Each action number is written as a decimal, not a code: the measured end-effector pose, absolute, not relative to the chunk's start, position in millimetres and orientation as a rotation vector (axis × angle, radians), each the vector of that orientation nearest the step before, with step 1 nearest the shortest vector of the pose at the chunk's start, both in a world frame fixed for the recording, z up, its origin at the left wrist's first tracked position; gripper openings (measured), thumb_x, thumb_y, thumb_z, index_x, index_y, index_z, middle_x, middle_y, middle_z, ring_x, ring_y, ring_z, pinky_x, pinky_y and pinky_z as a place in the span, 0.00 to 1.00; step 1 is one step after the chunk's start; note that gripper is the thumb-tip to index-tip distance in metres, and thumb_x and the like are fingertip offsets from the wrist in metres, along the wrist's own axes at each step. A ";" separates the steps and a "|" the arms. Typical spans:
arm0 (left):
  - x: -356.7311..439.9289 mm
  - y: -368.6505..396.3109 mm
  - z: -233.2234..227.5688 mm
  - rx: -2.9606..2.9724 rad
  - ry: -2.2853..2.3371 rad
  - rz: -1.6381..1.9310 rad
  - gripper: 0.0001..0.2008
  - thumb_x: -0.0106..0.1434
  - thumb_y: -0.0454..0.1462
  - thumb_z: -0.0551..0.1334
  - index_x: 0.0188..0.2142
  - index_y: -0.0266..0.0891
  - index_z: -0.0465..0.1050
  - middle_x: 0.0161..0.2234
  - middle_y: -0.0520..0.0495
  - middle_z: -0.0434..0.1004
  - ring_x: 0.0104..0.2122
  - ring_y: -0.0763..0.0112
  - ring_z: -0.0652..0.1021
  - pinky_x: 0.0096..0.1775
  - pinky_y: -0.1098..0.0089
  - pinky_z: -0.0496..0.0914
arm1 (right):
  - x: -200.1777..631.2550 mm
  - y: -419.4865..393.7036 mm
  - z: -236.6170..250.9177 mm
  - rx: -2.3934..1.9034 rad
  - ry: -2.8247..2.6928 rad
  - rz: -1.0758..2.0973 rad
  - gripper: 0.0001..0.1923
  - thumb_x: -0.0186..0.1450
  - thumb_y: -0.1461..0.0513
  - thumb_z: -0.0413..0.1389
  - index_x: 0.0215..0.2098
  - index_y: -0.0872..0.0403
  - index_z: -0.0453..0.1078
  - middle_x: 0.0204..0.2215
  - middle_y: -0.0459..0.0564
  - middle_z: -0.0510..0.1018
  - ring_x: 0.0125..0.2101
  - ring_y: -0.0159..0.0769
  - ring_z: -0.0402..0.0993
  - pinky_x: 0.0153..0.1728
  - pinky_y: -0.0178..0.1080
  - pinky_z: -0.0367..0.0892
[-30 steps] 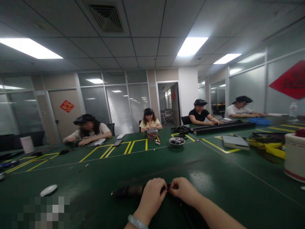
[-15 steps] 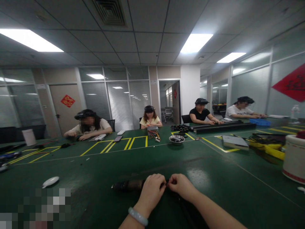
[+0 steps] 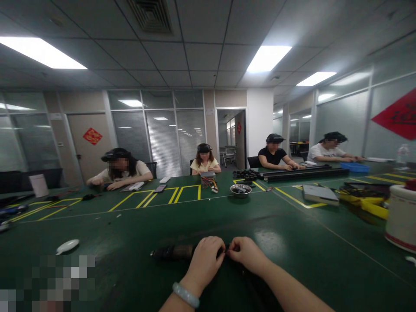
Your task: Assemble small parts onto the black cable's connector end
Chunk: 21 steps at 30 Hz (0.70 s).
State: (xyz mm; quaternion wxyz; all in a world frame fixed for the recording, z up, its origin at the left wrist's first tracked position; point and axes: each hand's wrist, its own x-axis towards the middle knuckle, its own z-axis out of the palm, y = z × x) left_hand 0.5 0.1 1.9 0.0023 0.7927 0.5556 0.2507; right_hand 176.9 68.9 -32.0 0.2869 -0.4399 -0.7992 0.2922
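A dark, tube-shaped tool (image 3: 172,252) lies on the green table, its tip pointing left. My left hand (image 3: 207,259) is closed over the tool's right part, with the fingers curled down and hiding it. Close by on the right, my right hand (image 3: 249,255) has thumb and fingertips pinched together almost against the left fingertips. Whatever sits in that pinch is too small and dark to name. A dark cord-like strip seems to run down from under the right hand, blurred in shadow.
A white spoon-shaped piece (image 3: 67,246) lies at left. Beyond my hands are a metal bowl (image 3: 241,194) of dark parts, a grey box (image 3: 320,195) and long black bars (image 3: 305,173). A large white container (image 3: 401,221) stands right. Several people sit across the table.
Both hands stay in nearly the same place, fingertips still close together. The view has shifted very slightly; the tool has hardly moved.
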 end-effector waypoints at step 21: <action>1.4 -2.7 6.2 2.432 1.761 0.734 0.06 0.61 0.33 0.57 0.38 0.42 0.70 0.40 0.50 0.73 0.42 0.67 0.72 0.47 0.65 0.63 | 177.7 70.0 -33.6 -1.182 -2.140 0.788 0.06 0.58 0.61 0.58 0.30 0.55 0.76 0.25 0.46 0.79 0.26 0.31 0.73 0.25 0.29 0.60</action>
